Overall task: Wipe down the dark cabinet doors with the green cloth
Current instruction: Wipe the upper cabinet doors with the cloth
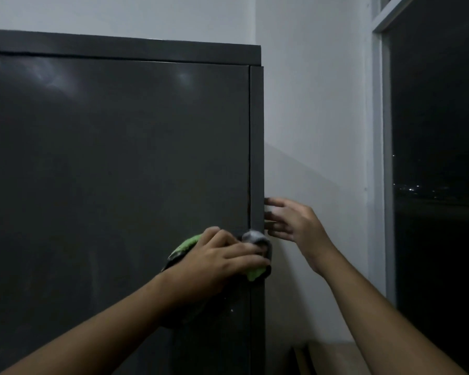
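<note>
A tall dark grey cabinet fills the left of the head view, its right door [119, 171] closed. My left hand [220, 258] presses a green and grey cloth [255, 272] flat against the door's right edge, near the cabinet's corner post [256, 144]. Green shows above and below my fingers, and a grey part of the cloth bunches at the post. My right hand [290, 220] is spread, fingers apart, with the fingertips touching the cabinet's right side edge just above the cloth. It holds nothing.
A white wall [314, 117] stands right of the cabinet. Further right is a window with a pale frame [382, 158] and dark glass [439, 158]. Pale boards or boxes [325, 358] lie low beside the cabinet.
</note>
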The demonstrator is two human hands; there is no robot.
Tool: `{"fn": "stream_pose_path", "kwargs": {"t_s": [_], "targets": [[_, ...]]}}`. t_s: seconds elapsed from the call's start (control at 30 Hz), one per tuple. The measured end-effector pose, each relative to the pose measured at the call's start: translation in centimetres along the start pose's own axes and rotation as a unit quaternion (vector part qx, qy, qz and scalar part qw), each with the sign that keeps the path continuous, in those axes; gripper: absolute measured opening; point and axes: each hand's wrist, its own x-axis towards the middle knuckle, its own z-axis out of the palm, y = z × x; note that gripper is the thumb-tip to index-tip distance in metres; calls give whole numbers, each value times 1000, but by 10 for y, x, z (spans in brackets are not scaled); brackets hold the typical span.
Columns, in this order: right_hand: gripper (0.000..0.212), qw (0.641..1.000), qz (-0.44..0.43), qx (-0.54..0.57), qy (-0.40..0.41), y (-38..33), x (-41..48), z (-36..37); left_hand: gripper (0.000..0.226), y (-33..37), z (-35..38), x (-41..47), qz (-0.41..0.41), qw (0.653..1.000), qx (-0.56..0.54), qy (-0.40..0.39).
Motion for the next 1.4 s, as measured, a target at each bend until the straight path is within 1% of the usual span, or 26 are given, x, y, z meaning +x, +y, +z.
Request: {"fn": "stream_pose_path", "kwargs": {"t_s": [0.07,0.1,0.13,0.23,0.3,0.37,0.43,0.47,0.53,0.6,0.67,0.77,0.87,0.9,0.97,1.07,1.1,1.17,1.27,1.33,1.37,1.4], "targets": [[28,1000,-5,-24,4,-4,-1,6,61,-4,-2,-2,25,999,39,-10],[28,1000,1,-20,6,-4,-2,7,60,-10,-5,2,23,998,56,-1],[28,1000,9,-9,6,-3,-3,8,58,-15,-10,9,5,998,64,20],[29,999,23,24,2,3,-9,8,55,-34,-29,42,-98,989,49,97],[30,999,19,28,3,10,-13,11,52,-47,-43,67,-139,980,49,131],[30,999,-6,-31,29,20,-15,15,49,-63,-58,90,-163,972,52,159],[45,994,-30,-100,42,26,-17,17,50,-77,-69,110,-188,962,60,187],[42,992,-36,-111,47,28,-18,18,51,-83,-73,119,-205,956,63,200],[23,992,-43,-109,52,29,-17,20,51,-87,-77,130,-237,944,58,222],[28,993,-39,-107,40,26,-16,19,50,-85,-76,134,-245,941,49,230],[31,993,-36,-106,30,24,-15,18,50,-81,-73,129,-235,944,46,227],[35,997,-10,-76,26,24,-16,17,48,-68,-63,107,-205,955,49,207],[30,998,12,-57,15,19,-14,14,48,-42,-38,67,-177,967,53,176],[30,997,0,-82,13,14,-14,13,49,-30,-27,52,-172,969,55,169],[35,985,-53,-159,30,6,-12,9,51,-6,-4,23,-164,971,67,160],[31,954,-105,-266,86,-1,-12,17,57,26,28,-20,-159,974,70,142],[32,950,-110,-276,99,-1,-13,20,59,36,38,-34,-160,975,71,136],[39,954,-96,-264,101,1,-18,27,60,56,56,-62,-153,977,75,130],[56,961,-73,-253,82,11,-27,32,64,69,75,-102,-93,987,94,88],[54,960,-62,-260,82,19,-32,36,65,66,75,-115,-29,991,115,63],[53,960,-53,-263,83,21,-34,37,60,61,72,-115,-11,990,118,73],[51,957,-46,-270,89,24,-35,37,54,54,68,-110,-12,988,117,99]]}}
